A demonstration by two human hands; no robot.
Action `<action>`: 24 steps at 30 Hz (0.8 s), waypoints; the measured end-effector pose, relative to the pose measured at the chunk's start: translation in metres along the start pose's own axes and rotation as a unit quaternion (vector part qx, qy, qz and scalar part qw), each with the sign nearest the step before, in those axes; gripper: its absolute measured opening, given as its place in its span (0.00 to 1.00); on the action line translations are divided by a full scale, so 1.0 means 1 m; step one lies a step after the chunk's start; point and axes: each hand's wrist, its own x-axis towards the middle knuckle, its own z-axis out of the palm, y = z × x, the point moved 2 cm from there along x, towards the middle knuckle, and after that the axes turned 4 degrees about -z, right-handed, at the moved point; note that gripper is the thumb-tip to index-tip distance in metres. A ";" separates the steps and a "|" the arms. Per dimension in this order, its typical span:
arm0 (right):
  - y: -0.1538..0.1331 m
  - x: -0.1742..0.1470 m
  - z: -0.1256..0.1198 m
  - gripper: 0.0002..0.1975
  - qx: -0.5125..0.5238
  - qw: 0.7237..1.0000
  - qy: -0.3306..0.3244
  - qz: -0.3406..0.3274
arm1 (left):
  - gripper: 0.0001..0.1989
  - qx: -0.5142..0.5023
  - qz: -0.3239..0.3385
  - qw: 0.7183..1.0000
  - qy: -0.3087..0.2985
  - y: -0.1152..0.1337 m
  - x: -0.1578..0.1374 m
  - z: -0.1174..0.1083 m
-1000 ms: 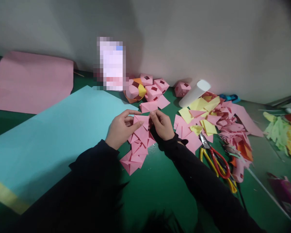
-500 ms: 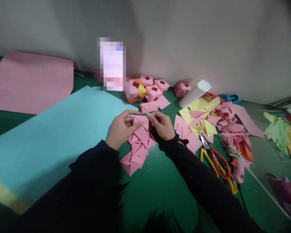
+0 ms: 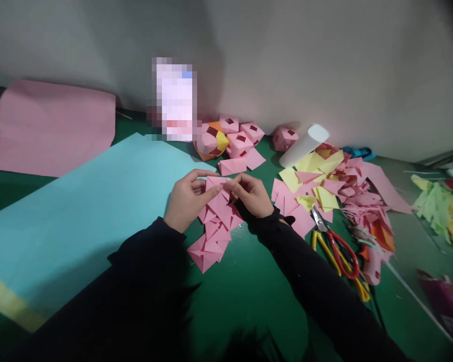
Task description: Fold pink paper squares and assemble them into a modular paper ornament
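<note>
A folded piece of pink paper [image 3: 218, 197] is held up between my two hands, its top edge level and creases crossing its face. My left hand [image 3: 191, 197] pinches it from the left, thumb on the front and fingers behind. On the right, my right hand [image 3: 252, 193] grips its upper right corner between thumb and forefinger. Just below lie more folded pink paper pieces [image 3: 208, 250] in an overlapping row on the green table [image 3: 260, 296]. Past my fingertips sit several pink folded paper shapes [image 3: 240, 145] with square openings.
A large light-blue sheet [image 3: 109, 201] covers the left side, with a pink sheet [image 3: 56, 128] behind it. Rightward lie red-handled scissors [image 3: 343, 254], yellow paper pieces [image 3: 326, 198], pink scraps [image 3: 358, 186] and a white paper roll [image 3: 305, 146]. A pixelated bright screen [image 3: 176, 103] leans against the wall.
My right thumb and forefinger have shifted slightly left along the paper's top edge, closer to my left thumb. The held paper has tilted a little; the rest looks the same.
</note>
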 end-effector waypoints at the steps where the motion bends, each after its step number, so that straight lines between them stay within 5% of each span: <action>1: 0.001 0.000 0.000 0.19 -0.008 1.000 -0.006 0.000 | 0.17 -0.015 -0.002 1.000 0.008 0.000 0.000 0.000; 11: 0.001 -0.002 0.001 0.20 -0.068 0.997 -0.038 -0.014 | 0.17 -0.010 -0.006 0.999 0.030 -0.002 0.001 -0.002; 24: 0.001 -0.002 0.000 0.17 -0.010 0.997 -0.076 0.000 | 0.16 -0.070 0.010 0.996 0.062 -0.004 0.002 -0.001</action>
